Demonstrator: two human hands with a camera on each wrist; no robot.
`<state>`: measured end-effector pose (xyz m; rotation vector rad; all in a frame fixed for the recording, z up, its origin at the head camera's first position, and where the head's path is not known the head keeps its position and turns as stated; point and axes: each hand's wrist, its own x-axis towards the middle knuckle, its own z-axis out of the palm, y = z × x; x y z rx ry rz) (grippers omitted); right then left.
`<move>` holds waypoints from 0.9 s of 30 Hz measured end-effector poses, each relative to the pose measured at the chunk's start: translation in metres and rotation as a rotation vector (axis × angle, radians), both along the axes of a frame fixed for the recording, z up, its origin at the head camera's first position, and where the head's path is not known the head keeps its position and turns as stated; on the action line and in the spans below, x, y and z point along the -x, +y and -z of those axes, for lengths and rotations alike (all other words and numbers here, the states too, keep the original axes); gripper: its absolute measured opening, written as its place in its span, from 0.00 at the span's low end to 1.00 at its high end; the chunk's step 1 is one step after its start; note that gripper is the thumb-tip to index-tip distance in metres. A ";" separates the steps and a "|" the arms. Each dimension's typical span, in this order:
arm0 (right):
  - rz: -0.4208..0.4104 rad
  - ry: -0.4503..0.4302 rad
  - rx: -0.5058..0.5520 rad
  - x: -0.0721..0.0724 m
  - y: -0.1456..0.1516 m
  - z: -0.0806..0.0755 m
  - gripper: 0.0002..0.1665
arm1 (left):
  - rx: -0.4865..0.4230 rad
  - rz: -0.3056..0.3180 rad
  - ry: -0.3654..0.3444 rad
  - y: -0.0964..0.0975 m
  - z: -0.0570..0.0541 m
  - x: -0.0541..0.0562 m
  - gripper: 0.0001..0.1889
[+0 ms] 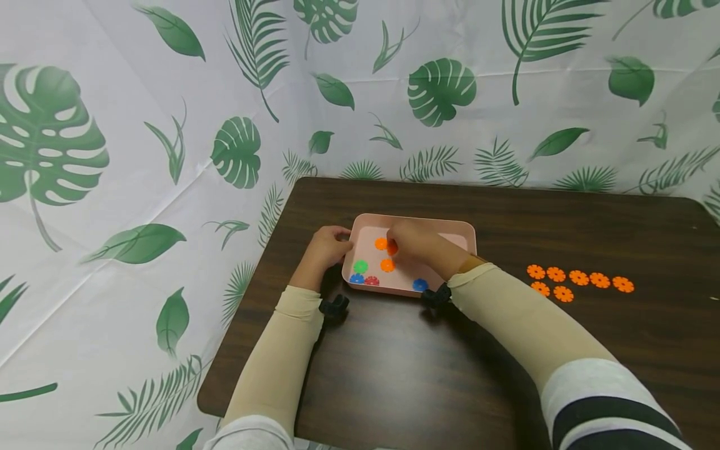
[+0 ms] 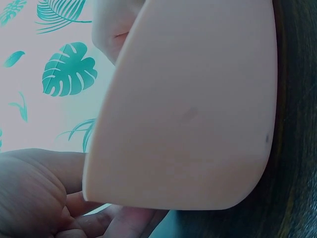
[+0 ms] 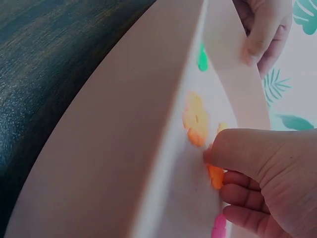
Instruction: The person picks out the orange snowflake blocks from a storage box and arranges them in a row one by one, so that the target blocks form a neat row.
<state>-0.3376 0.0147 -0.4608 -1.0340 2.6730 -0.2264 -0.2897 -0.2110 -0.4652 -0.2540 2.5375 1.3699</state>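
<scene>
A shallow pink tray lies on the table with several flower-shaped plastic discs in it. My left hand holds the tray's left wall, thumb over the rim and fingers outside, as the left wrist view also shows. Inside the tray, my right hand pinches an orange disc between thumb and fingers. Close by lie two more orange discs, one orange disc farther back and another orange disc nearer. A green disc, a blue disc and a red disc sit in the near left corner.
Another blue disc lies by the tray's near wall, below the right wrist. Several orange discs are laid in two rows on the dark wooden table, right of the tray. A leaf-patterned cloth hangs behind and to the left.
</scene>
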 end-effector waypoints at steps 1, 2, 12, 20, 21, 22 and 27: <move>0.001 -0.001 0.000 0.000 0.000 0.000 0.04 | 0.000 0.001 0.003 0.000 0.000 0.000 0.19; 0.013 -0.004 0.000 0.000 0.000 0.000 0.05 | 0.000 0.003 0.006 0.000 0.001 0.000 0.19; 0.087 -0.029 -0.011 -0.001 -0.002 -0.002 0.13 | -0.006 0.007 0.019 0.000 0.003 0.001 0.20; 0.128 -0.070 0.110 -0.007 0.011 -0.021 0.18 | 0.007 0.010 0.011 0.001 0.002 0.000 0.20; 0.113 -0.045 0.113 -0.008 0.015 -0.023 0.18 | 0.008 0.011 0.014 0.001 0.002 0.000 0.20; 0.108 -0.028 0.113 -0.009 0.020 -0.026 0.18 | 0.007 0.010 0.016 0.001 0.002 0.000 0.20; 0.109 0.032 0.141 -0.016 0.056 -0.041 0.20 | -0.007 0.010 0.024 0.000 0.003 0.000 0.20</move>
